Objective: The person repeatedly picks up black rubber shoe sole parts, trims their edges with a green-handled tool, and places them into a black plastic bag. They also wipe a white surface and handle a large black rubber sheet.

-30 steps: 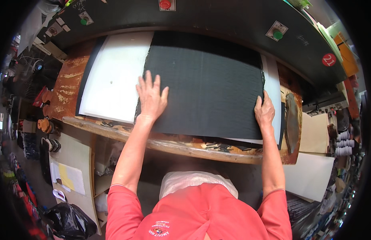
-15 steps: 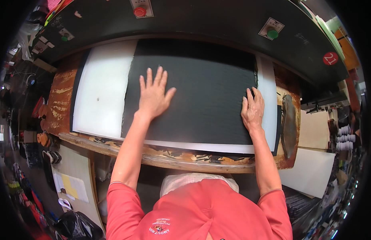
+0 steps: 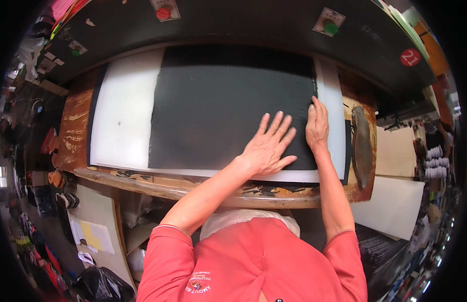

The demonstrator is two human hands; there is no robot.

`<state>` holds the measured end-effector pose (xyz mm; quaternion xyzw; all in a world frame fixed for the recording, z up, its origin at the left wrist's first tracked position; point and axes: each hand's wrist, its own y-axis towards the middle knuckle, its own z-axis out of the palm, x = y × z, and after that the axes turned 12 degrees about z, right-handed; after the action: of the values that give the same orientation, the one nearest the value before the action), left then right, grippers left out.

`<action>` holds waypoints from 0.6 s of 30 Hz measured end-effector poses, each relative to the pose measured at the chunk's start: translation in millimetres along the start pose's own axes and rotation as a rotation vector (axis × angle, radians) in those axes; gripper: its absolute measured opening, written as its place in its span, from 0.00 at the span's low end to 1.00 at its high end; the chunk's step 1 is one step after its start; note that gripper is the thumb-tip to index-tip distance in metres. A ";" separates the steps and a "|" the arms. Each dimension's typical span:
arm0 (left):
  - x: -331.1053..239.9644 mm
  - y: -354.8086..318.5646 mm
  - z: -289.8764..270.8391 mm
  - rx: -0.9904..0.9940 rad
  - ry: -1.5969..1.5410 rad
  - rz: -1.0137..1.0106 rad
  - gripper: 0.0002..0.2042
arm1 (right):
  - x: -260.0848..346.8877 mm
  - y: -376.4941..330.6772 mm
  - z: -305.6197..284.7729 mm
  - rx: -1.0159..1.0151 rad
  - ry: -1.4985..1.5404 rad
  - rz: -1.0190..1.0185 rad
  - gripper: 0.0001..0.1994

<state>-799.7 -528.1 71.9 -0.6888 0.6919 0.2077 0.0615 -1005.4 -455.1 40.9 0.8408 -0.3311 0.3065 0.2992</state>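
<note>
A large black sheet (image 3: 218, 100) lies flat over a longer white sheet (image 3: 122, 110), which shows at its left, right and near edges. My left hand (image 3: 268, 146) rests on the black sheet near its front right part, palm down, fingers spread. Close beside it, my right hand (image 3: 318, 126) lies along the sheet's right edge, its fingers stretched out and held together. Neither hand grips anything. The black sheet's left and right edges look slightly ragged.
A dark machine front (image 3: 243, 25) runs along the back, with a red button (image 3: 163, 13) and green buttons. Dark scraps (image 3: 273, 190) lie by the wooden table's front edge (image 3: 193, 194). A long dark curved piece (image 3: 362, 146) sits at the right.
My left hand has swept right and nearer across the black sheet, coming close to my right hand. The right hand stays at the right edge. The whole view has shifted slightly.
</note>
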 end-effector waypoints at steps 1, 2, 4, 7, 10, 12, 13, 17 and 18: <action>-6.8 7.3 0.1 0.056 -0.143 0.015 0.35 | -2.3 1.7 -2.2 0.004 0.148 0.108 0.22; -11.2 13.4 -2.2 -0.115 -0.849 -0.036 0.35 | -5.4 2.1 -7.6 0.020 0.246 0.180 0.25; -28.6 16.9 -10.4 -0.475 -1.977 -0.152 0.42 | -12.7 8.5 -19.7 0.136 0.653 0.296 0.25; -30.5 5.5 -39.0 -0.756 -2.489 -0.053 0.48 | -37.2 7.6 -63.3 0.091 0.565 0.288 0.22; -29.0 -7.2 -62.0 -0.854 -2.527 0.021 0.51 | -78.0 5.3 -126.4 -0.156 -0.028 0.107 0.24; -27.8 -12.4 -66.6 -0.907 -2.472 -0.035 0.49 | -110.3 4.8 -160.1 -0.188 -0.506 0.168 0.35; -25.8 -15.1 -65.7 -0.928 -2.540 0.042 0.49 | -125.6 2.8 -171.0 -0.132 -0.608 0.324 0.40; 4.0 -46.9 -58.5 -0.690 -1.427 -0.258 0.45 | -163.8 -6.3 -193.9 0.075 -0.398 0.410 0.45; 15.1 -62.2 -58.1 -0.476 -0.723 -0.320 0.43 | -167.2 -8.1 -194.4 0.068 -0.380 0.417 0.46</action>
<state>-727.9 -561.5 106.3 -0.6652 0.4441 0.5756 0.1700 -1160.2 -250.5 42.2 0.8065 -0.5366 0.2090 0.1340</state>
